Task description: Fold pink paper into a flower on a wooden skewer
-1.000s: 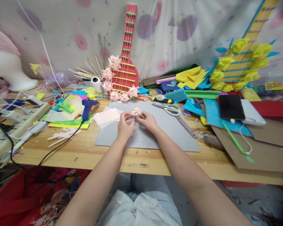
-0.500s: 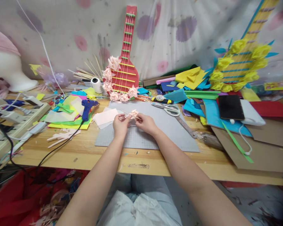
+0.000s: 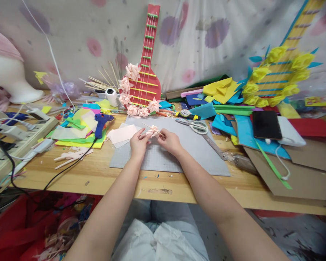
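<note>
Over the grey cutting mat [image 3: 168, 163], my left hand [image 3: 139, 144] holds a small pale pink paper flower [image 3: 153, 131] between thumb and fingers. My right hand [image 3: 170, 141] pinches a thin wooden stick [image 3: 150, 127], which lies slanted across the flower. Pale pink paper sheets [image 3: 121, 135] lie just left of my left hand. Behind the hands, a red paper lute [image 3: 145, 85] leans upright, with pink paper flowers [image 3: 125, 86] along its left and lower edge. Scissors [image 3: 197, 127] rest on the mat's right side, beside a metal ruler [image 3: 214, 146].
A blue glue gun [image 3: 101, 125] stands at left, its black cord running over the table edge. A power strip [image 3: 24, 141] is farther left. On the right are a phone [image 3: 266, 125], cardboard [image 3: 293, 177] and coloured paper. A yellow-flowered paper instrument [image 3: 277, 79] leans behind.
The stick has tilted and shifted slightly over the flower, and my left fingers have opened out a little. The camera view has moved slightly.
</note>
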`<act>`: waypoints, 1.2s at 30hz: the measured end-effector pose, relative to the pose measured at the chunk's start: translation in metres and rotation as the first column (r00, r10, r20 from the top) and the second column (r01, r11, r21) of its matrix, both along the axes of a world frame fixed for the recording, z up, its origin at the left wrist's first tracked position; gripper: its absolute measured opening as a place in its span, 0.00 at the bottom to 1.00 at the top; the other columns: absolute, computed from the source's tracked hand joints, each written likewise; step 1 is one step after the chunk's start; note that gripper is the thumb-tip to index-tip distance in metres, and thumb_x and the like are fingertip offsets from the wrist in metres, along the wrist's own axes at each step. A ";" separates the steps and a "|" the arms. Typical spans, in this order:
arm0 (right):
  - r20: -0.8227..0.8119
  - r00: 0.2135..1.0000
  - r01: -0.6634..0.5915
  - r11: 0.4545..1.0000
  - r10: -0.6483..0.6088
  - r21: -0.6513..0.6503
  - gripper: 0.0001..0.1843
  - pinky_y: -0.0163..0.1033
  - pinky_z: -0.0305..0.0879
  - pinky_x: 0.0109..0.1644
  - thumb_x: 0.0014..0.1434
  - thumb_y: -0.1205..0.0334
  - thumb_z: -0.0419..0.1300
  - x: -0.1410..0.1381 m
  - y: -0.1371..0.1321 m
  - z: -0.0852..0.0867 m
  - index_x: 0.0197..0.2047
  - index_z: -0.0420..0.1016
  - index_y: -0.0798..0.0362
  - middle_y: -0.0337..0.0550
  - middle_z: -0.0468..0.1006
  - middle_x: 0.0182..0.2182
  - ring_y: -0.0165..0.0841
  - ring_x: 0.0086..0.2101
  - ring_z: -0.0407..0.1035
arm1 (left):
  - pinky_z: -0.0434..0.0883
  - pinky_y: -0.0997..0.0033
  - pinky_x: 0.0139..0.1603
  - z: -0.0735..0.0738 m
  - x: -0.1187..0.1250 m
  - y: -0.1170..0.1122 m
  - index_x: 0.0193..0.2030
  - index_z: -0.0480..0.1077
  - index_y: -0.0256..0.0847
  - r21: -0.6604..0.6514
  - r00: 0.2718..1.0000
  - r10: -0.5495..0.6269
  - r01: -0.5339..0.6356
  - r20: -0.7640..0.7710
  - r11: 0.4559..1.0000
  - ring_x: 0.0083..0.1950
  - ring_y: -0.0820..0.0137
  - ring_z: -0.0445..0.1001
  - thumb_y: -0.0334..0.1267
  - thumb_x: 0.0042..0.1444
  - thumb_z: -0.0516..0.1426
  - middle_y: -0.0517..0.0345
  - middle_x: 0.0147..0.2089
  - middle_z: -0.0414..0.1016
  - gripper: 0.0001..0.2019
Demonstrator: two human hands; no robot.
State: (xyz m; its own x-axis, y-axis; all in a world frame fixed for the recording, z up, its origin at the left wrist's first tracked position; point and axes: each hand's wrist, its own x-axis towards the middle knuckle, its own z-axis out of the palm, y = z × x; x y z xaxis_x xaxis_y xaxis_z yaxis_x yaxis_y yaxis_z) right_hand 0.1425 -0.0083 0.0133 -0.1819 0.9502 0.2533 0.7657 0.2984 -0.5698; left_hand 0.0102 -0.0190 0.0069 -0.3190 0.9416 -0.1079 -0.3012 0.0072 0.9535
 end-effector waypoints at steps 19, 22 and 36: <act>0.025 0.997 0.072 0.997 -0.072 0.009 0.15 0.32 0.48 0.27 0.52 0.49 0.51 -0.002 -0.003 0.005 0.38 0.64 0.49 0.35 0.71 0.24 0.29 0.25 0.64 | 0.72 0.71 0.34 0.007 -0.002 -0.002 0.38 0.68 0.34 -0.010 0.995 0.001 0.000 0.104 1.000 0.31 0.74 0.73 0.30 0.37 0.61 0.56 0.30 0.74 0.17; -0.006 0.998 0.068 0.997 -0.068 0.043 0.19 0.32 0.49 0.28 0.54 0.44 0.48 -0.006 -0.007 0.008 0.40 0.61 0.50 0.37 0.72 0.26 0.30 0.26 0.66 | 0.71 0.70 0.38 0.007 -0.003 0.000 0.39 0.68 0.34 0.014 0.989 0.040 -0.042 0.141 0.999 0.34 0.73 0.73 0.30 0.38 0.61 0.55 0.33 0.74 0.17; 0.078 0.997 0.000 0.999 -0.003 0.033 0.16 0.33 0.48 0.28 0.58 0.49 0.46 0.001 -0.002 0.005 0.35 0.68 0.49 0.39 0.74 0.27 0.31 0.27 0.66 | 0.69 0.65 0.49 0.004 -0.009 0.002 0.50 0.63 0.39 0.153 0.956 -0.171 0.137 0.239 0.979 0.40 0.72 0.74 0.23 0.42 0.54 0.55 0.37 0.75 0.26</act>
State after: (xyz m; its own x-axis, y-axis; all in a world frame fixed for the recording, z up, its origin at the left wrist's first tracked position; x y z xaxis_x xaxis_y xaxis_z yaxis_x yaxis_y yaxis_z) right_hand 0.1431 -0.0101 0.0186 -0.2006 0.9418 0.2699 0.8078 0.3148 -0.4983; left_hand 0.0013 -0.0167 0.0108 -0.1476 0.9884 -0.0354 -0.5353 -0.0497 0.8432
